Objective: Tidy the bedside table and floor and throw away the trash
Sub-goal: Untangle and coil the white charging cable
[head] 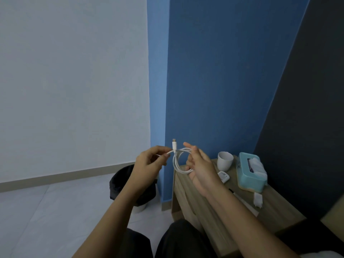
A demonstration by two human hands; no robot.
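Blue and pale walls meet at a corner above a wooden bedside table point(275, 207). In front of the corner, a white cable point(181, 161) is looped in the air between two hands. Left hand point(149, 162) pinches one strand near the plug, which points up. Right hand point(200, 167) has the coil around its loosely curled fingers. On the table stand a white cup point(224, 161), a teal tissue box point(251, 173) and a charger point(258, 200). A black bin point(119, 185) sits on the floor, left of the table.
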